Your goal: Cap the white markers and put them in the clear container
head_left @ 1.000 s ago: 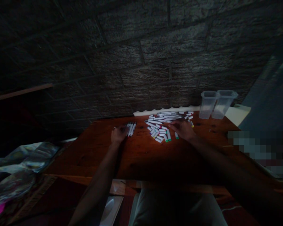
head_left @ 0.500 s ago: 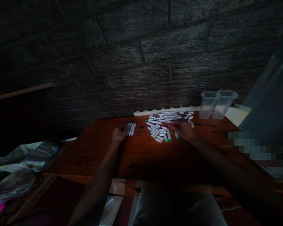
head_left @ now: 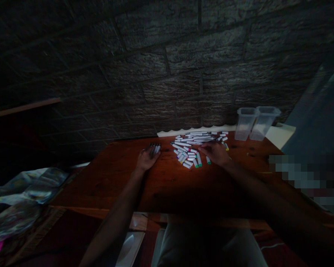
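My left hand point(head_left: 146, 159) lies flat over a short row of white markers point(head_left: 157, 149) on the left part of the table, its thumb apart from the fingers. The markers' dark tips show just past the fingers. My right hand point(head_left: 216, 152) is at the right side of a heap of white markers point(head_left: 182, 147), thumb and fingers drawn together. What they pinch, if anything, is too dark to make out. Loose caps point(head_left: 187, 164) with coloured ends lie in front of the heap, and a green-ended cap point(head_left: 208, 160) lies just below my right hand.
Two clear plastic containers point(head_left: 244, 126) stand at the back right of the wooden table point(head_left: 108, 181). A white wavy-edged strip point(head_left: 180, 131) runs along the brick wall point(head_left: 144, 74). Crumpled plastic bags point(head_left: 39, 185) lie off to the left.
My left hand has moved right and spread over the marker row, covering more of it. My right hand stays in nearly the same place.
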Demonstrator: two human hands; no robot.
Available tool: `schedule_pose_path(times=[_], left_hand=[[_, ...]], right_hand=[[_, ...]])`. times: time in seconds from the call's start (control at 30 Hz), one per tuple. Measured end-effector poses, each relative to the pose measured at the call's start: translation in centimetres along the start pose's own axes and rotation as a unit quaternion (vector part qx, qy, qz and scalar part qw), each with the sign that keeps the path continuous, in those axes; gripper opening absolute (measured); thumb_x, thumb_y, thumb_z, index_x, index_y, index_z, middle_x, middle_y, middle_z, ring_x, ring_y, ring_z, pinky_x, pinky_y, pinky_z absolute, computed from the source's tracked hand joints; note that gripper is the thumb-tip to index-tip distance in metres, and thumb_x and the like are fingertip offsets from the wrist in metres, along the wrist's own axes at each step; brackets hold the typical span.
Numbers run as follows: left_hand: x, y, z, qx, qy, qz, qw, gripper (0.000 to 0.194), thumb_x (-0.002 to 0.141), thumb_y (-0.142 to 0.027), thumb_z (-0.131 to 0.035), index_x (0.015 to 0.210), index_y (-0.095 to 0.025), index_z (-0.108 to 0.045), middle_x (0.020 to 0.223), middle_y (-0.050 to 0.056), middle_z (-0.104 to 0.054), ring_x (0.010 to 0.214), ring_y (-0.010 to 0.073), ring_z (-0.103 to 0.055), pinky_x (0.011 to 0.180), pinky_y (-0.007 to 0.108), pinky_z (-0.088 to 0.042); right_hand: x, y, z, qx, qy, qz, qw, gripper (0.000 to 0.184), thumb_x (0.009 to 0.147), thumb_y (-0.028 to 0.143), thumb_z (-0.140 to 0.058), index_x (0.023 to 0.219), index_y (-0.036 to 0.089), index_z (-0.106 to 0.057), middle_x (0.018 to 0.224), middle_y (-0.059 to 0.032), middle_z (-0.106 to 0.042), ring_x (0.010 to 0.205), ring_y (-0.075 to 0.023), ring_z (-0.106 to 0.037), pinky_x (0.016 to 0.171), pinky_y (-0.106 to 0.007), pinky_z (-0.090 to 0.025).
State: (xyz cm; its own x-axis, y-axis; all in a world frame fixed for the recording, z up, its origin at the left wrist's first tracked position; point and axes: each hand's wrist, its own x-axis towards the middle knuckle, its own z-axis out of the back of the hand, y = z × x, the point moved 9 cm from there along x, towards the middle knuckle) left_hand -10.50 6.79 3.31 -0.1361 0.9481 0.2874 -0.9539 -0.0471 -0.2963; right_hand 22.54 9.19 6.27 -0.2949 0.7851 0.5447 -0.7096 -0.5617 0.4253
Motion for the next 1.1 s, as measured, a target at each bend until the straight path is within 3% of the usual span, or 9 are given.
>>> schedule_pose_path(times=[0.4,0.77,0.97,1.1], left_hand=[[0.0,0.9,0.0,0.052,-0.001,0.024,0.998,0.046,0.089,-0.046,-0.049,0.126,-0.021,-0.062,0.13,0.009,-0.063,0.116,0.0281,-0.061,0.097,0.036,-0.048],[0.4,4.6,0.8,0.083,-0.02,0.098,0.992,0.049,0.09,-0.048,-0.048,0.127,-0.019,-0.06,0.125,0.015,-0.065,0.113,0.0308,-0.062,0.094,0.039,-0.049],[0.2,3.5,0.5,0.081,-0.017,0.079,0.993,0.052,0.091,-0.05,-0.045,0.132,-0.019,-0.056,0.129,0.015,-0.063,0.115,0.0308,-0.061,0.095,0.039,-0.048],[0.2,2.8,0.3,0.079,-0.009,0.066,0.995,0.049,0.091,-0.048,-0.047,0.13,-0.02,-0.058,0.13,0.013,-0.062,0.115,0.0292,-0.061,0.096,0.037,-0.048]], right_hand=[[0.0,-0.1,-0.1,-0.001,0.012,-0.007,1.0,0.016,0.085,0.034,-0.065,0.087,0.023,-0.076,0.091,-0.0041,-0.076,0.088,-0.0219,-0.07,0.083,-0.033,-0.052],[0.2,-1.6,-0.3,-0.067,0.004,-0.019,0.998,0.018,0.086,0.034,-0.062,0.093,0.022,-0.074,0.098,-0.0055,-0.075,0.099,-0.0232,-0.066,0.094,-0.035,-0.048],[0.2,-3.0,-0.6,-0.107,0.044,-0.053,0.992,0.027,0.087,0.031,-0.06,0.108,0.019,-0.072,0.109,-0.0104,-0.072,0.103,-0.0245,-0.065,0.093,-0.034,-0.049],[0.4,-2.8,-1.0,-0.136,0.068,-0.036,0.988,0.029,0.09,0.028,-0.055,0.114,0.018,-0.069,0.114,-0.0109,-0.071,0.107,-0.0248,-0.063,0.096,-0.036,-0.046]])
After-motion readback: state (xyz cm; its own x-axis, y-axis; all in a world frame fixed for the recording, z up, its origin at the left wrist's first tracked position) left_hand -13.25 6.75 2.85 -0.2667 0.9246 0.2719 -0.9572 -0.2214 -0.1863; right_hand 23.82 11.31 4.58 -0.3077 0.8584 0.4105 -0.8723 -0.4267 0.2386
